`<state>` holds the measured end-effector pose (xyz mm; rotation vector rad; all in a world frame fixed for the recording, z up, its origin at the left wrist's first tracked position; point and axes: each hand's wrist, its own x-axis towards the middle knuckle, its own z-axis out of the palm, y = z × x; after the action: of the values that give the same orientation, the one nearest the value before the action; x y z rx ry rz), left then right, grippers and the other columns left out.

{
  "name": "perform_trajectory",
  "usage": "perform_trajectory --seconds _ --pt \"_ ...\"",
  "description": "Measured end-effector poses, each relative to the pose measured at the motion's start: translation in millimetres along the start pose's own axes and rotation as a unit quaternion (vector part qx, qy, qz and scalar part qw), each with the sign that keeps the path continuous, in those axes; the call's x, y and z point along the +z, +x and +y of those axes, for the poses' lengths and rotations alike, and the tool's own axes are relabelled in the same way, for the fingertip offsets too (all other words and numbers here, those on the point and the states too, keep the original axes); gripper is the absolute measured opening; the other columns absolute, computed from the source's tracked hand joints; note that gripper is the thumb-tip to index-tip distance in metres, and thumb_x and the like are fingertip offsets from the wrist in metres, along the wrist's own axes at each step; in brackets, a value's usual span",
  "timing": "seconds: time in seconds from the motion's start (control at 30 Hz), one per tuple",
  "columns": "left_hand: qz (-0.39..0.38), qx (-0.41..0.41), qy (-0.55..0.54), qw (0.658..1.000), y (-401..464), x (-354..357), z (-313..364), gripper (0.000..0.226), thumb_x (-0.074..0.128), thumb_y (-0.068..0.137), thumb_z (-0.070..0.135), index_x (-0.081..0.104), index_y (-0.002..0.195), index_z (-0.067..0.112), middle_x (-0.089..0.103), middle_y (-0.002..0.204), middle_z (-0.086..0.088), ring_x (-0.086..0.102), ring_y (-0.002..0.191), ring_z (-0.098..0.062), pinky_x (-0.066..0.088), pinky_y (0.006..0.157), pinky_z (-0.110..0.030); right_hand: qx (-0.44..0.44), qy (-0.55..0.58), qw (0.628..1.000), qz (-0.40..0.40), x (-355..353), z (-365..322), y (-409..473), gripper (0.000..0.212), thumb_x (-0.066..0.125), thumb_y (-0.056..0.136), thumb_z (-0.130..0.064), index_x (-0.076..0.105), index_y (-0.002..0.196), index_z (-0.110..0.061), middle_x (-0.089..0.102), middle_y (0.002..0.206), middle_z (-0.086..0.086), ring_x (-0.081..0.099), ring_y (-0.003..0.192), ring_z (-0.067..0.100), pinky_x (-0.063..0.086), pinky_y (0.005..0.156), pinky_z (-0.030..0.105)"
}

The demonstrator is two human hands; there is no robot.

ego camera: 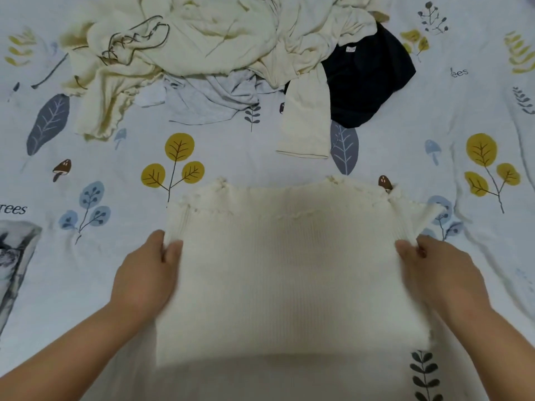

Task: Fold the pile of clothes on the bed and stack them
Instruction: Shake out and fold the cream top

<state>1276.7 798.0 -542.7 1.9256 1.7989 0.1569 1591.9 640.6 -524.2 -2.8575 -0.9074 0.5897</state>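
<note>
1. Nearest: both forearms enter from the bottom corners, angled inward. Left hand [147, 273] pinches the left edge of the cream ribbed top [292, 273], thumb over the fabric, fingers tucked under. Right hand [440, 273] mirrors it on the right edge. Both grips closed on cloth, not loose.
2. The top hangs or lies stretched between the two grips. The lower hem is blurred, so can't tell if it is lifted or resting on the bed [86, 285]. Frilled edge and short sleeves sit just beyond the grips.
3. Step in hand, my read: squaring up the top before a fold. To do it well, keep both grips level and equally taut so the ribs run straight, lay it flat, then tuck the sleeves in before halving. Uneven pull would skew the knit; it looks stretchy.
4. Hand pose: wrists fairly straight, backs of hands up, knuckles facing outward from the garment.
5. Further beyond the grips: a cream sleeve [305, 128] trails toward the camera from the pile of clothes [202, 39].
6. Far right of the pile: a dark navy garment [367, 79] partly under cream cloth. A grey garment [208, 96] shows at the pile's near edge.
7. No folded stack in view, so the task looks early.
</note>
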Motion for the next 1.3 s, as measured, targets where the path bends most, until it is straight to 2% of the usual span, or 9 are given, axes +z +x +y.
perform_trajectory --seconds 0.13,0.27,0.4,0.5,0.63,0.87,1.1,1.2,1.3 --pt "0.103 0.043 0.013 0.994 6.7 2.6 8.2 0.033 0.045 0.095 0.023 0.041 0.065 0.009 0.047 0.060 -0.009 0.043 0.056 -0.027 0.023 0.048 -0.031 0.035 0.086 0.993 0.072 12.1 -1.4 2.6 0.042 0.037 0.097 -0.035 0.049 0.072 -0.003 0.054 0.080 0.019 0.051 0.079 0.036 0.035 0.063 0.037" --pt "0.112 -0.014 0.058 0.992 -0.1 7.5 30.2 0.043 0.055 0.091 0.021 0.047 0.124 -0.004 0.045 0.127 -0.030 0.041 0.116 -0.046 0.034 0.091 -0.053 0.074 0.050 0.990 0.110 10.2 -17.1 -5.6 0.047 0.045 0.094 -0.032 0.041 0.131 -0.002 0.039 0.132 0.027 0.032 0.125 0.041 0.027 0.100 0.051" --pt "0.112 0.249 0.099 0.957 -45.7 27.3 68.3 0.058 0.041 0.089 0.039 0.037 0.137 0.007 0.035 0.143 -0.027 0.029 0.131 -0.038 0.024 0.105 -0.058 -0.119 0.007 0.972 0.204 21.2 -55.9 -48.3 0.059 0.044 0.090 -0.035 0.039 0.140 -0.004 0.033 0.145 0.027 0.023 0.136 0.033 0.017 0.107 0.059" --pt "-0.022 0.326 0.178 0.928 -63.6 52.9 66.9 0.061 0.032 0.088 0.050 0.043 0.139 0.019 0.036 0.147 -0.016 0.033 0.135 -0.038 0.022 0.106 -0.059 -0.280 -0.111 0.953 0.042 46.0 -74.8 -69.4 0.062 0.026 0.088 -0.045 0.040 0.141 -0.015 0.035 0.148 0.017 0.029 0.138 0.033 0.017 0.102 0.062" --pt "-0.098 0.276 0.252 0.922 -36.2 51.0 36.1 0.072 0.007 0.092 0.059 0.042 0.139 0.018 0.036 0.147 -0.013 0.033 0.134 -0.040 0.024 0.106 -0.055 -0.291 -0.175 0.940 -0.040 63.8 -32.5 -39.0 0.068 -0.013 0.078 -0.063 -0.019 0.139 -0.033 -0.019 0.154 -0.008 -0.031 0.133 0.016 -0.024 0.107 0.046" --pt "-0.075 0.169 0.279 0.942 -15.7 31.6 10.8 0.084 -0.025 0.072 0.069 -0.008 0.144 0.029 -0.014 0.152 0.003 -0.010 0.144 -0.031 -0.002 0.115 -0.046 -0.177 -0.168 0.970 -0.010 34.8 28.2 -14.7 0.062 -0.013 0.086 -0.063 -0.023 0.140 -0.034 -0.028 0.149 -0.009 -0.026 0.138 0.015 -0.009 0.114 0.048" --pt "-0.096 0.272 0.241 0.927 -62.2 23.6 43.4 0.059 0.028 0.090 0.040 0.057 0.126 0.004 0.050 0.134 -0.023 0.049 0.122 -0.044 0.037 0.095 -0.061 -0.037 0.128 0.991 0.032 17.5 19.6 -45.7 0.067 0.058 0.089 -0.022 0.024 0.146 -0.013 0.038 0.140 0.013 0.042 0.124 0.029 0.040 0.092 0.039" --pt "-0.164 0.282 0.243 0.914 -78.6 22.2 42.5 0.069 0.006 0.098 0.043 0.057 0.127 0.007 0.052 0.134 -0.018 0.051 0.122 -0.037 0.041 0.096 -0.051 0.066 0.205 0.975 -0.061 12.7 21.8 -45.9 0.065 0.061 0.085 -0.020 0.029 0.140 -0.008 0.054 0.115 0.011 0.052 0.096 0.025 0.040 0.076 0.032" --pt "-0.186 0.272 0.219 0.918 -78.0 20.8 39.7 0.062 0.009 0.097 0.049 0.030 0.145 0.017 0.022 0.154 -0.009 0.020 0.143 -0.029 0.015 0.113 -0.039 0.119 0.285 0.944 -0.119 4.3 24.8 -44.3 0.044 0.067 0.082 -0.020 0.047 0.118 -0.006 0.059 0.093 0.005 0.057 0.075 0.021 0.042 0.056 0.028"
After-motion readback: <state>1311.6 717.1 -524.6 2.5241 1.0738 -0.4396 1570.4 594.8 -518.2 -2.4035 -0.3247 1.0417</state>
